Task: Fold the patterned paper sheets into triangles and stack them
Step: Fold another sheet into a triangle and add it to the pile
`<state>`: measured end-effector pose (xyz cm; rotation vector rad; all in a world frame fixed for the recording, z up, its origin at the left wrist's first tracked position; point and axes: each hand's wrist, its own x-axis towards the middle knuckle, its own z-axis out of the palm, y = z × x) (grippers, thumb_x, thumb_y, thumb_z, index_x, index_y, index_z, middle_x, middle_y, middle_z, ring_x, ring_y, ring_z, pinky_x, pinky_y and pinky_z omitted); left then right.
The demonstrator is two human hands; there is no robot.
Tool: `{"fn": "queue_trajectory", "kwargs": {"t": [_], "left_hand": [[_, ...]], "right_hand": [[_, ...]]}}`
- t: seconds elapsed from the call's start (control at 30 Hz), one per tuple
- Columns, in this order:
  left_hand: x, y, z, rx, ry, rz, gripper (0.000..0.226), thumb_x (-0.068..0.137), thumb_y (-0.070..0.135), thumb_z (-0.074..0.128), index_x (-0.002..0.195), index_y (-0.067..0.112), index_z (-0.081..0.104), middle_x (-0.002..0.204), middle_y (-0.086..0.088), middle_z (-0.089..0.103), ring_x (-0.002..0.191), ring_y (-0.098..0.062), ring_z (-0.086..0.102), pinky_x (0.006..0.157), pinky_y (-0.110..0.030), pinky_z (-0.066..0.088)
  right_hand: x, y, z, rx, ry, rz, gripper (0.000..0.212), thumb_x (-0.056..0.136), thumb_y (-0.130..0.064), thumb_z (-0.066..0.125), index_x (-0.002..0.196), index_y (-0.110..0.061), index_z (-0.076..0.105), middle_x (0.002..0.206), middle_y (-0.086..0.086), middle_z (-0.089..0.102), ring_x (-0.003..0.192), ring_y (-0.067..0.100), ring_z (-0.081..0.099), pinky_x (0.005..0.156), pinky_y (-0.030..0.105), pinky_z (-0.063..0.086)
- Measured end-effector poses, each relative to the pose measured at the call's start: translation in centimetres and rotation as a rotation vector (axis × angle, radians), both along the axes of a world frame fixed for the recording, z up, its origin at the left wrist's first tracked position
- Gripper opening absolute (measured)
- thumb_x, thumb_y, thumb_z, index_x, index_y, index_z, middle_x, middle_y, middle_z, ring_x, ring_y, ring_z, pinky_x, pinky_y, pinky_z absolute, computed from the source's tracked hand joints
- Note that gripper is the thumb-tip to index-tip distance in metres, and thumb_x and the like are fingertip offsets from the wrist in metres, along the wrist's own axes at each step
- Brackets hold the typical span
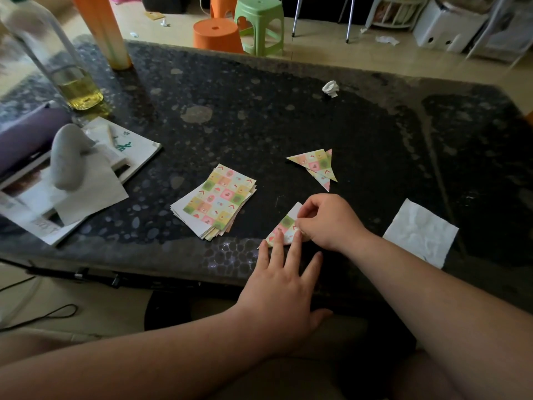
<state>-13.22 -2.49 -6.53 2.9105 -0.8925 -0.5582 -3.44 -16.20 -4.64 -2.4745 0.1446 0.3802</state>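
A stack of flat patterned paper sheets (pixel 215 201) lies on the dark table (pixel 259 116) left of centre. Two folded patterned triangles (pixel 318 164) lie overlapping farther back to the right. One patterned sheet (pixel 284 223), partly folded with its white underside showing, rests near the table's front edge. My left hand (pixel 284 287) lies flat with two fingertips pressing down on this sheet. My right hand (pixel 328 220) pinches the sheet's right part between thumb and fingers, covering that side.
A white napkin (pixel 421 232) lies at the right front. A crumpled paper ball (pixel 330 88) sits at the back. Books, a grey stone-like object (pixel 67 155) and a bottle of yellow liquid (pixel 73 85) crowd the left side. Plastic stools (pixel 258 23) stand beyond the table.
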Motion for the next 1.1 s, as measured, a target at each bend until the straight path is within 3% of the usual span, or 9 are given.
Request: {"fn": "queue_trajectory", "kwargs": {"t": [0.3, 0.8, 1.1], "left_hand": [[0.09, 0.17, -0.13, 0.009, -0.008, -0.02, 0.089, 0.095, 0.078, 0.024, 0.16, 0.029, -0.012, 0.164, -0.021, -0.025, 0.15, -0.05, -0.02, 0.121, -0.066, -0.006], [0.19, -0.09, -0.16, 0.075, -0.034, -0.098, 0.112, 0.081, 0.09, 0.038, 0.156, 0.034, -0.024, 0.159, -0.027, -0.03, 0.145, -0.059, -0.022, 0.119, -0.069, -0.007], [0.58, -0.05, 0.02, 0.097, -0.023, -0.107, 0.107, 0.081, 0.09, 0.04, 0.155, 0.043, -0.023, 0.16, -0.025, -0.03, 0.145, -0.059, -0.022, 0.12, -0.068, -0.005]], "right_hand": [[-0.06, -0.09, -0.15, -0.004, -0.002, 0.009, 0.011, 0.092, -0.02, 0.072, 0.088, -0.029, 0.067, 0.09, -0.01, 0.067, 0.089, 0.008, 0.064, 0.082, 0.031, 0.059], [-0.2, -0.22, -0.08, 0.01, -0.012, 0.02, 0.013, 0.092, -0.02, 0.072, 0.087, -0.03, 0.065, 0.09, -0.011, 0.066, 0.089, 0.007, 0.063, 0.077, 0.026, 0.055], [-0.06, -0.25, -0.13, 0.0, -0.007, 0.04, 0.01, 0.094, -0.022, 0.071, 0.09, -0.031, 0.068, 0.091, -0.012, 0.066, 0.091, 0.008, 0.064, 0.086, 0.034, 0.059]]}}
